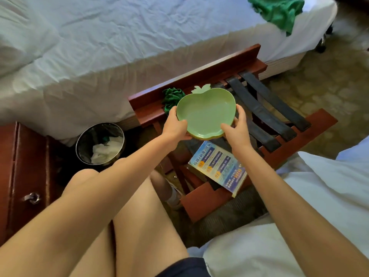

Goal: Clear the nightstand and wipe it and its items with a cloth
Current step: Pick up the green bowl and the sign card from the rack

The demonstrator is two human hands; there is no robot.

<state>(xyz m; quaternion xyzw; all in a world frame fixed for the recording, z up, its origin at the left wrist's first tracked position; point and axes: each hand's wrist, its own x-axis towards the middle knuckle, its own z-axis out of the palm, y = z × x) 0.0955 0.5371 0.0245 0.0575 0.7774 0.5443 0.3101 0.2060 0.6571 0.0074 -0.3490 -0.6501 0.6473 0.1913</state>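
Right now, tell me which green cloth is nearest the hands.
The bunched cloth on the wooden rack, just beyond the left hand; the spread cloth lies on the bed.

Luggage rack (199,73): raised back rail closes off the side toward the bed (99,56).
Crumpled green cloth (171,96): against that rail at the rack's left end, partly hidden behind the stacked plates (205,112).
Stacked plates: gripped at the rims by left hand (175,125) and right hand (237,130), held over the rack's middle, covering it.
Black straps (268,105): bare toward the right end, open from above.
Brochure (217,166): lies on the near straps, below the right forearm.
Waste bin (99,144): stands between nightstand (26,166) and rack, narrowing the floor gap.
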